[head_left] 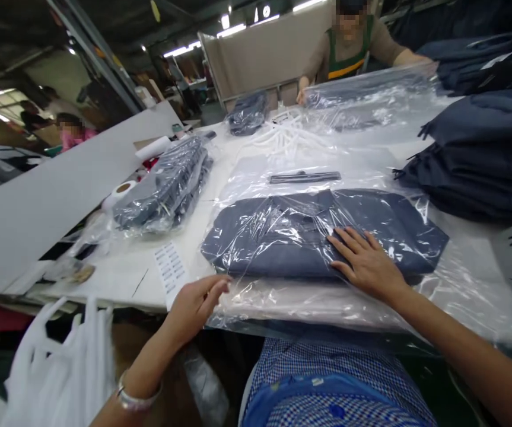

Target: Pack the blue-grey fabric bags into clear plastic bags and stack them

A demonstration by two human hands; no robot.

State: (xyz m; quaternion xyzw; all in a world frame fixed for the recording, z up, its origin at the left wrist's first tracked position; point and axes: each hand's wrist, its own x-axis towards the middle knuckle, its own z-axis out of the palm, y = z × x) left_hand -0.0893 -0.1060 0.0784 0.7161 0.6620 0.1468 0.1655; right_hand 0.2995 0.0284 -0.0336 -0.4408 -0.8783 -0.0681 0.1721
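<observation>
On the white desk (122, 279), near edge: one folded dark-blue cloth garment in a clear, glossy plastic bag (295, 243), lying flat; all places below are given from this garment.

Upon it, right of its middle: right hand (365, 261), palm down, fingers spread on the plastic. At its near left corner: left hand (202, 296), thumb and forefinger drawn close; cannot tell whether they pinch the film.

To its left, beside the left hand: one white paper sheet of printed labels (169, 267). Farther left: stack of bagged blue-grey garments (162, 190).

To its right: heap of unbagged navy cloth garments (482, 154).

Beyond it: loose white strips (282, 133); farther, a co-worker's hand (302, 92) at a clear plastic bag over dark cloth (371, 101).
</observation>
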